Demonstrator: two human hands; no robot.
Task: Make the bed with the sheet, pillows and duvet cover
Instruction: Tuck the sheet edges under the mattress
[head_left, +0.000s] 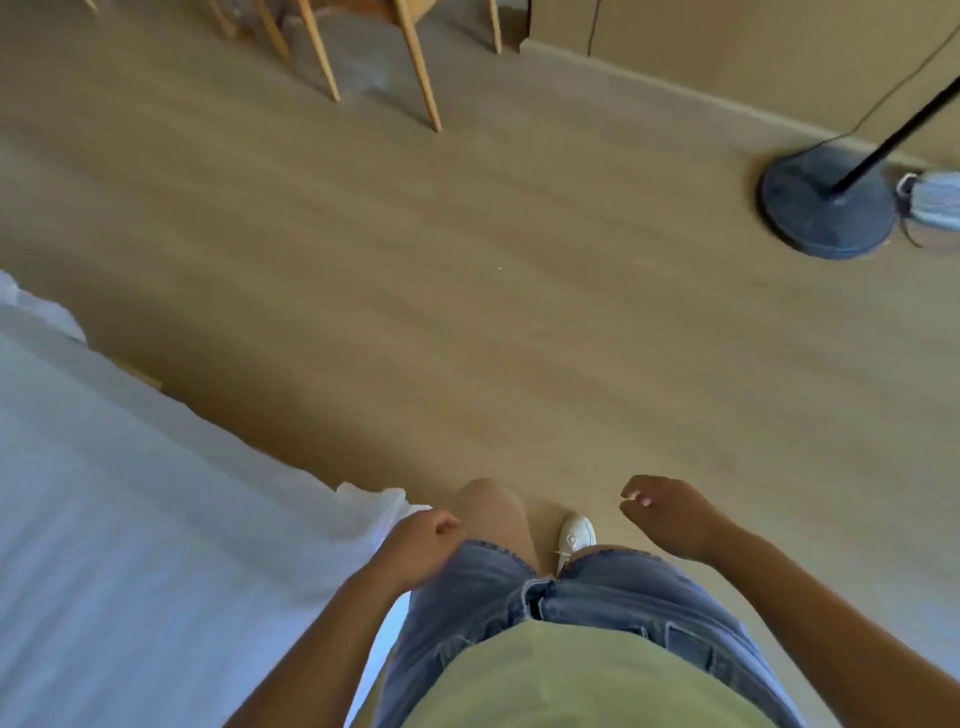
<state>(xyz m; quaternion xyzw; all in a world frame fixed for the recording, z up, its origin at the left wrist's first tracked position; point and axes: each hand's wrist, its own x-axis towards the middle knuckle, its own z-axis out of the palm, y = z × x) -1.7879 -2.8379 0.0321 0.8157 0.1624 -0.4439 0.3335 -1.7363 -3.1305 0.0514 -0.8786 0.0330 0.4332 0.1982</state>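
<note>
Both hands hang low in front of the body: the left hand has its fingers curled inward right at the corner of the white sheet, and whether it pinches the fabric or only lies against it cannot be told; the right hand floats over bare floor with fingers loosely bent and nothing in it. To the left of the left hand the sheet stretches away as a smooth, faintly ribbed cloth, its edge running diagonally, with a small crumpled fold just beside the knuckles. Between the hands show a bare knee, frayed blue denim shorts and a white laced shoe; below them lies a pale green shirt. Ahead of both hands spreads pale wood-grain flooring. Far beyond the right hand sits a round, dark, matte lamp base with a thin black pole, a striped cloth touching its right side. Well beyond the left hand stand slim, tapered wooden chair legs
</note>
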